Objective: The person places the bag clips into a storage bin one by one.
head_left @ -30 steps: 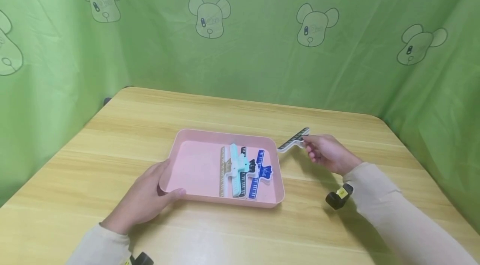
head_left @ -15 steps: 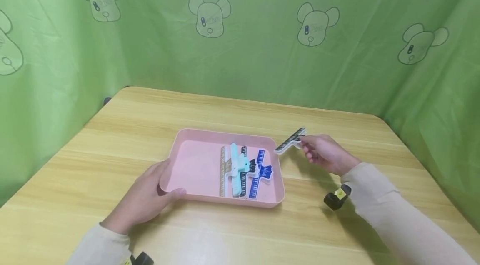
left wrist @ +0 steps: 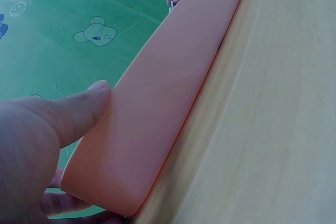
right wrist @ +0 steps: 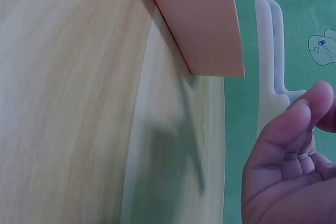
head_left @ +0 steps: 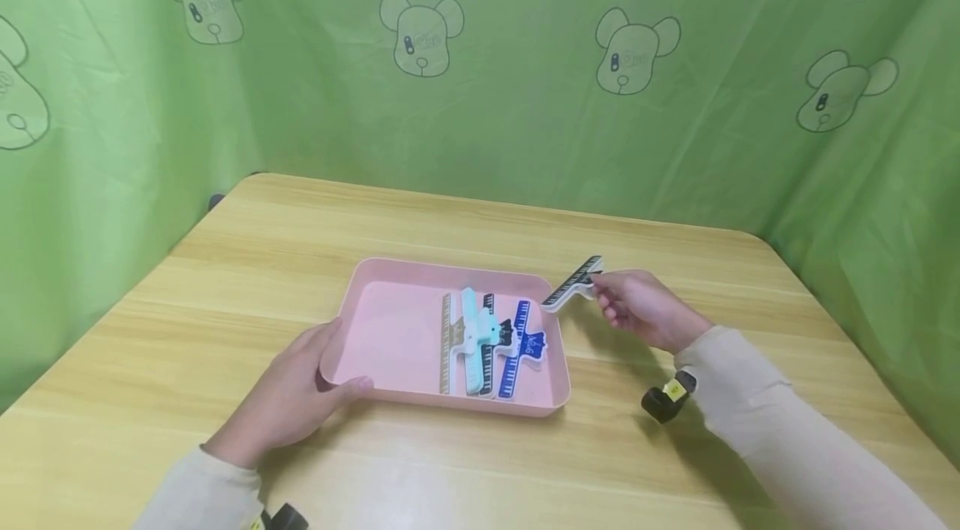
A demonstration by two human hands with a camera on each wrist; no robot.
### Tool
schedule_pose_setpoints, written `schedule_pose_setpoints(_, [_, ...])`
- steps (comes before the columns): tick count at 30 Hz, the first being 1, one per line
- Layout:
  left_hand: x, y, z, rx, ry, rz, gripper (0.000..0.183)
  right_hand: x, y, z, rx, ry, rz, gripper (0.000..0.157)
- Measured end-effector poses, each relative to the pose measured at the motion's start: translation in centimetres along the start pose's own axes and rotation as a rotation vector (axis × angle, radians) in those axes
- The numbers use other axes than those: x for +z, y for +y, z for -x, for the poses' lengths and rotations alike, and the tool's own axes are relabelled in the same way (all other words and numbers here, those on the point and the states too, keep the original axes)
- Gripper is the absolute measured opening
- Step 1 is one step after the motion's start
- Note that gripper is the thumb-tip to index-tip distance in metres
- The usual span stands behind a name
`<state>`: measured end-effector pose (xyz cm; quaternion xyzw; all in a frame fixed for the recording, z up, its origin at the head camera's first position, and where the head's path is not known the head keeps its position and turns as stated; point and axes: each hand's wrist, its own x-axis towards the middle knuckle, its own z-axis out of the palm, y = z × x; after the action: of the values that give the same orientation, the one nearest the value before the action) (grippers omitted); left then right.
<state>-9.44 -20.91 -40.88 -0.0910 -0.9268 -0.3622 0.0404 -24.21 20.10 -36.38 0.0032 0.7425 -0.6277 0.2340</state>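
Observation:
My right hand [head_left: 651, 309] pinches a clip [head_left: 570, 287] with a black piano-key bar by its handle. The clip hangs tilted in the air at the right rim of a pink tray [head_left: 390, 330]; its white underside shows in the right wrist view. Inside the tray, toward its right, lie a grey-beige clip [head_left: 446, 363], a mint clip [head_left: 473, 367], a black-and-white clip [head_left: 486, 376] and a blue clip [head_left: 513, 363]. The mint one overlaps its neighbours. My left hand [head_left: 288, 388] holds the tray's near left corner, thumb [left wrist: 86, 106] at the near rim and fingers round the left side.
The tray stands on a wood-grain table [head_left: 300, 222]. A green curtain [head_left: 525, 138] with bear-head prints hangs around its back and sides. A black wrist device [head_left: 667, 398] is strapped at each cuff.
My right hand has moved slightly left with the black clip, bringing its lower end over the tray's right rim. The left hand and the tray have stayed still.

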Motion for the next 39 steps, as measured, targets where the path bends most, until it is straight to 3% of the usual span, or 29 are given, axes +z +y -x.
schedule_pose_setpoints(22, [0.0, 0.0, 0.1, -0.001, 0.002, -0.022, 0.089, 1.8, -0.7, 0.6, -0.03, -0.082, 0.005, 0.022])
schedule_pose_setpoints(39, [-0.2, 0.1, 0.1, 0.02, 0.005, -0.01, 0.087, 2.5, -0.7, 0.3, -0.03, -0.082, 0.02, 0.021])
